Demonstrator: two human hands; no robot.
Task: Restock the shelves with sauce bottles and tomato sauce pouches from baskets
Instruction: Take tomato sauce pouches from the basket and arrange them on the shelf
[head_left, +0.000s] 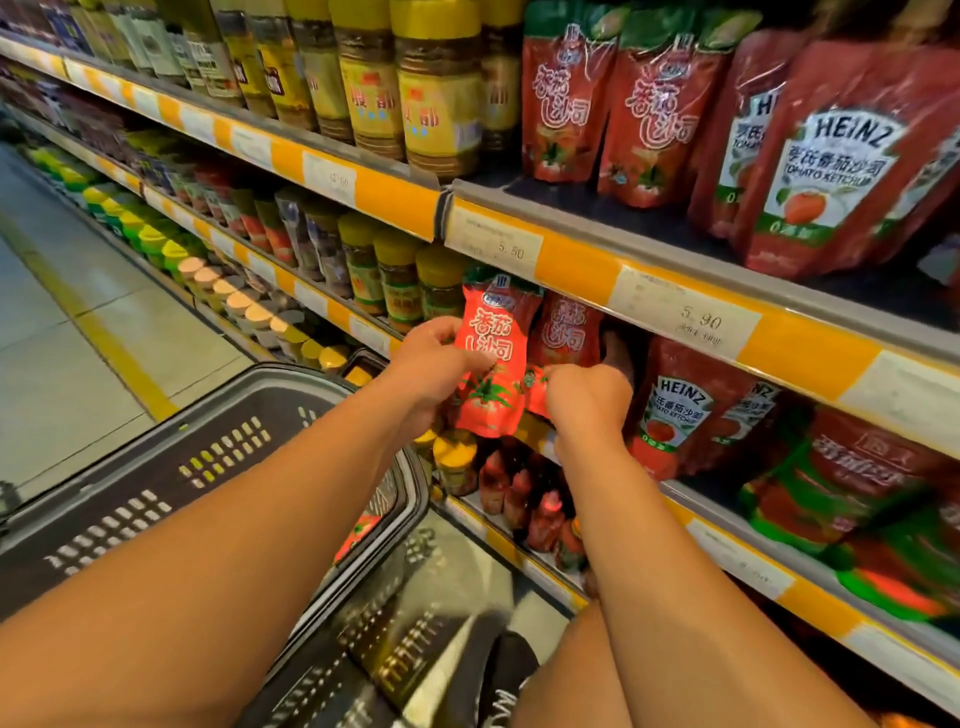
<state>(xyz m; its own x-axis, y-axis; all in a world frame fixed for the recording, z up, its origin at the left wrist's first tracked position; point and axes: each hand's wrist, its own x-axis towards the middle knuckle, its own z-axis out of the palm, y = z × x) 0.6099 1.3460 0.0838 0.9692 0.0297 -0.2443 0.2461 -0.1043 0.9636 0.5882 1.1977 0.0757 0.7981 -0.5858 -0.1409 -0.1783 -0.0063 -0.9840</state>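
Observation:
My left hand (431, 371) grips a red tomato sauce pouch (493, 358) by its left edge and holds it upright at the front of the middle shelf (675, 306). My right hand (587, 400) is closed on the lower part of a second red pouch (566, 332) just to its right, which stands under that shelf's edge. Heinz ketchup pouches (675, 410) stand to the right of both hands. A dark plastic basket (171, 467) sits below my left forearm; one red pouch (358, 530) shows through its side.
The upper shelf carries yellow-capped jars (436, 88), more red pouches (654, 104) and Heinz pouches (841, 156). Small red sauce bottles (540, 499) and yellow-lidded jars (454, 462) stand on the lower shelf under my hands. The tiled aisle floor (62, 312) runs along the left.

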